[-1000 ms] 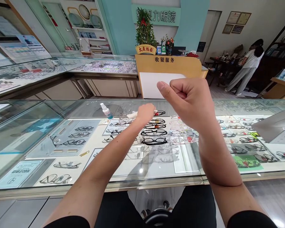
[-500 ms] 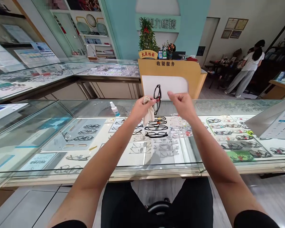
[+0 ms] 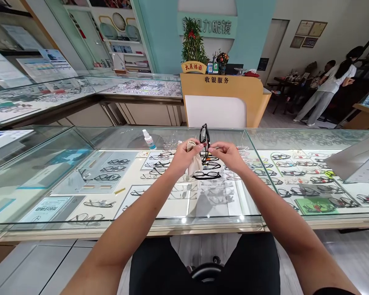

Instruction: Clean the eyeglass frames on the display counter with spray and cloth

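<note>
Above the glass counter, my left hand [image 3: 183, 157] is closed on a black-framed pair of eyeglasses [image 3: 204, 130] turned on end. The same hand keeps a beige cloth [image 3: 196, 166] bunched in its fingers, its loose end hanging down. My right hand [image 3: 229, 155] has its thumb and fingers pinched at the right side of these eyeglasses; the exact contact is small and hard to see. Just beneath, more black-framed glasses [image 3: 207, 175] lie in a column, partly covered by the hands.
A white spray bottle [image 3: 149, 140] stands on the glass counter [image 3: 135, 223], left of my hands. Display glasses [image 3: 107, 177] fill both sides. A white sign [image 3: 356, 164] leans at the right. Beyond are a wooden cashier desk [image 3: 223, 88] and a person in white [image 3: 333, 84].
My right hand has come down and left, from a raised closed pose apart from the eyeglasses to their right side. The left hand has lowered slightly with the eyeglasses and cloth.
</note>
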`<state>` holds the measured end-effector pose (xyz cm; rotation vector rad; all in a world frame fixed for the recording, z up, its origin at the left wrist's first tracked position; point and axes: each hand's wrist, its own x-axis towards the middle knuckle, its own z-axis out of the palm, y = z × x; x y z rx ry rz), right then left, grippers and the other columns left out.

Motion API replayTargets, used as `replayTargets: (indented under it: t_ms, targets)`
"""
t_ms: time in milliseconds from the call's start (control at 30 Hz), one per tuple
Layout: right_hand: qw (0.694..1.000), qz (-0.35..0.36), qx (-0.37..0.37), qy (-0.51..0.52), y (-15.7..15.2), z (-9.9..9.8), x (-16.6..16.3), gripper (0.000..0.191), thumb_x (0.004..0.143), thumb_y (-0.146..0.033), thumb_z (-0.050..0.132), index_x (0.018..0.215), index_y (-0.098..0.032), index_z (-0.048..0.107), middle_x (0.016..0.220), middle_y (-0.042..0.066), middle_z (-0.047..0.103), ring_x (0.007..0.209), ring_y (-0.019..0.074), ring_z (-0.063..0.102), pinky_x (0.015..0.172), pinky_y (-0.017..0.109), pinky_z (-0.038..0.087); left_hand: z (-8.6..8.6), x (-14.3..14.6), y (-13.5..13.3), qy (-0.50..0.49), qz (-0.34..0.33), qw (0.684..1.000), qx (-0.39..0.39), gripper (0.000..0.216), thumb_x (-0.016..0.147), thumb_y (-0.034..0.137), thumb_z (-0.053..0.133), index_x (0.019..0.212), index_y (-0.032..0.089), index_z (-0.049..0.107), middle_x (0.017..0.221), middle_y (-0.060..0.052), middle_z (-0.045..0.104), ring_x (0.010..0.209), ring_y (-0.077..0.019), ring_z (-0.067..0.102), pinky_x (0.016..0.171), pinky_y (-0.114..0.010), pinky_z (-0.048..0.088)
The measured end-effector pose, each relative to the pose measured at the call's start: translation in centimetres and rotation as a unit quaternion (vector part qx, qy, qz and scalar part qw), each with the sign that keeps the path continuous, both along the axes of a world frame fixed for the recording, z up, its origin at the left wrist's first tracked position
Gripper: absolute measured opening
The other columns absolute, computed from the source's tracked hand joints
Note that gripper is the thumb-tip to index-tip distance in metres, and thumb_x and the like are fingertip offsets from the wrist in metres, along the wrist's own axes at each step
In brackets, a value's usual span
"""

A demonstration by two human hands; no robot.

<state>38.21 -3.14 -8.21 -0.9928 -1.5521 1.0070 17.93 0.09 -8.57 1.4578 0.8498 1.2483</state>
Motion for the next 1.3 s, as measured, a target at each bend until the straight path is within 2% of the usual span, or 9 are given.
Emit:
replayTargets:
  t_ms: [200, 367, 500, 700, 967, 1133, 1300]
  targets:
    - [1.0, 0.005, -0.011, 0.008, -0.2, 0.4, 0.0, 0.062, 0.078, -0.077, 0.086, 0.087, -0.017, 0.073, 0.054, -0.012, 0.03, 0.057, 0.0087, 0.017, 0.058, 0.032, 0.013, -0.1, -0.1, 0.3, 0.004, -0.008, 0.999, -0.043, 0.048, 0.067, 0.054, 0.099, 0.087, 0.02, 0.071, 0.077, 0.002, 0.061, 0.068, -0.0132, 0.046, 0.065, -0.029, 0.034]
    - [1.0, 0.003, 0.002, 0.001, -0.3, 0.4, 0.1, 0.06, 0.079, -0.077, 0.086, 0.08, -0.017, 0.075, 0.055, -0.01, 0.033, 0.057, 0.0091, 0.021, 0.058, 0.032, 0.017, -0.6, -0.2, 0.9, -0.018, 0.001, 0.997, -0.071, 0.056, 0.056, 0.057, 0.105, 0.087, 0.019, 0.078, 0.078, 0.0, 0.064, 0.074, -0.0152, 0.051, 0.07, -0.029, 0.037]
    - [1.0, -0.003, -0.005, 0.001, -0.4, 0.6, 0.1, 0.064, 0.072, -0.08, 0.088, 0.078, -0.016, 0.077, 0.057, -0.007, 0.039, 0.058, 0.0095, 0.023, 0.058, 0.032, 0.018, -1.0, -0.2, 1.2, -0.032, -0.008, 0.999, -0.037, 0.049, 0.057, 0.053, 0.106, 0.082, 0.019, 0.081, 0.088, -0.002, 0.071, 0.081, -0.0166, 0.057, 0.075, -0.029, 0.042]
    - [0.999, -0.023, 0.013, -0.025, -0.5, 0.7, 0.2, 0.068, 0.073, -0.085, 0.083, 0.076, -0.017, 0.077, 0.061, -0.005, 0.043, 0.061, 0.0108, 0.027, 0.059, 0.033, 0.02, -0.6, 0.1, 1.1, -0.043, 0.0, 0.999, -0.022, 0.052, 0.053, 0.058, 0.107, 0.075, 0.019, 0.08, 0.088, -0.003, 0.073, 0.081, -0.0168, 0.059, 0.078, -0.031, 0.045]
    - [0.996, -0.062, 0.041, -0.038, -0.2, 0.2, 0.2, 0.069, 0.076, -0.085, 0.08, 0.083, -0.017, 0.079, 0.059, -0.009, 0.028, 0.06, 0.0111, 0.023, 0.061, 0.033, 0.018, -0.5, 0.1, 1.0, -0.044, 0.01, 0.999, -0.019, 0.052, 0.054, 0.059, 0.106, 0.074, 0.019, 0.08, 0.088, -0.003, 0.073, 0.079, -0.0163, 0.058, 0.077, -0.031, 0.045]
    - [0.995, -0.067, 0.05, -0.052, -0.2, 0.1, 0.2, 0.067, 0.078, -0.085, 0.079, 0.082, -0.018, 0.078, 0.059, -0.01, 0.026, 0.06, 0.0113, 0.022, 0.062, 0.033, 0.018, -1.0, 0.2, 1.2, -0.034, 0.007, 0.999, 0.005, 0.044, 0.06, 0.053, 0.105, 0.074, 0.02, 0.081, 0.085, -0.003, 0.073, 0.082, -0.0179, 0.059, 0.077, -0.031, 0.044]
    - [0.995, -0.075, 0.038, -0.045, -0.3, 0.0, 0.1, 0.061, 0.079, -0.079, 0.081, 0.085, -0.019, 0.077, 0.059, -0.01, 0.028, 0.06, 0.0117, 0.024, 0.062, 0.033, 0.02, -0.8, 0.2, 1.1, -0.036, 0.014, 0.999, 0.002, 0.046, 0.059, 0.056, 0.105, 0.073, 0.02, 0.08, 0.085, -0.003, 0.072, 0.079, -0.0167, 0.056, 0.074, -0.03, 0.041]
